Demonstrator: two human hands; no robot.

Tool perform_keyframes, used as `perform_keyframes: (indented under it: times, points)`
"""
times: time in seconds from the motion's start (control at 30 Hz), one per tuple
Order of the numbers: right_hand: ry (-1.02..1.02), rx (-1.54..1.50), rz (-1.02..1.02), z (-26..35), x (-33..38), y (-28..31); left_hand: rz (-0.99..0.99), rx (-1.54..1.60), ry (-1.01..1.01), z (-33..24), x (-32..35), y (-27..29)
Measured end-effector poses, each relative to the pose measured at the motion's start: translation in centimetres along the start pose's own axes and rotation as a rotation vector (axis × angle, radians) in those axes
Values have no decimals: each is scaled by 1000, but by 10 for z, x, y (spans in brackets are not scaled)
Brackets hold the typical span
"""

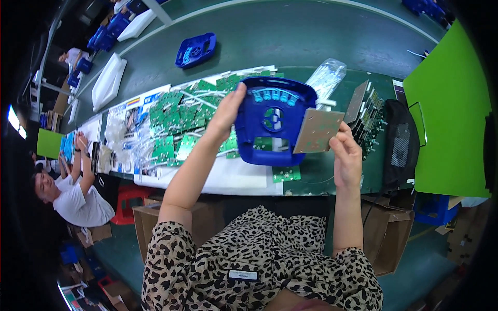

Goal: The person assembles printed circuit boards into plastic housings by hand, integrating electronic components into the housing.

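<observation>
My left hand (229, 111) grips the left rim of a blue plastic housing (251, 118), held up above the table. A row of light-blue button pieces lines its far end, with a round grille in the middle and a rectangular opening nearer me. My right hand (346, 156) pinches a square circuit board (319, 130) by its right edge, thumb against fingers. The board's brown side faces me, and it overlaps the housing's right side; whether the two touch, I cannot tell. Below the housing, a green circuit board (287, 174) lies at the table's near edge.
Many green circuit boards (192, 115) lie heaped to the left. Boards stand in a row (367, 122) at right, beside a black mesh bag (400, 140) and a green panel (446, 109). Another blue housing (196, 51) sits beyond. A co-worker (79, 199) is at far left.
</observation>
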State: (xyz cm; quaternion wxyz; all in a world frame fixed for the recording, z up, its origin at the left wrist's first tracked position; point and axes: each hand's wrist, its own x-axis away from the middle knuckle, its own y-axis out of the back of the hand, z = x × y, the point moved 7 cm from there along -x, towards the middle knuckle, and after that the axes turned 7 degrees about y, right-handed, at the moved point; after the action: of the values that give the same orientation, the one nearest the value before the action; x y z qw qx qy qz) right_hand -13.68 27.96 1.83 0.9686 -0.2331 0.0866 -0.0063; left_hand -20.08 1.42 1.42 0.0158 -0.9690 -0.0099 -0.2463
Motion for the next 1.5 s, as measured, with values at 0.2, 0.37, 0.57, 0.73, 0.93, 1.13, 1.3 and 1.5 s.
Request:
perform_keyframes:
  times: [0.2,0.37,0.57,0.73,0.93,1.13,1.3,1.5]
  points:
    - [-37,33,17,-10,8,-16,-19,-27,-269,13,44,-8]
    - [-44,183,28,-9,12,-23,6,19,-211,16,62,-12]
    - [40,426,21,-14,20,-38,18,18,-193,15,72,-14]
    - [47,512,92,-16,21,-43,41,40,-181,15,76,-11]
    - [-18,328,14,-25,22,-49,8,99,-143,14,74,-5]
    - [62,630,102,-11,16,-59,50,27,-146,15,76,-6]
    - [271,812,165,1,22,-68,-56,-151,-306,13,80,-1]
    - [219,816,178,-14,22,-65,-99,-233,-349,11,83,0]
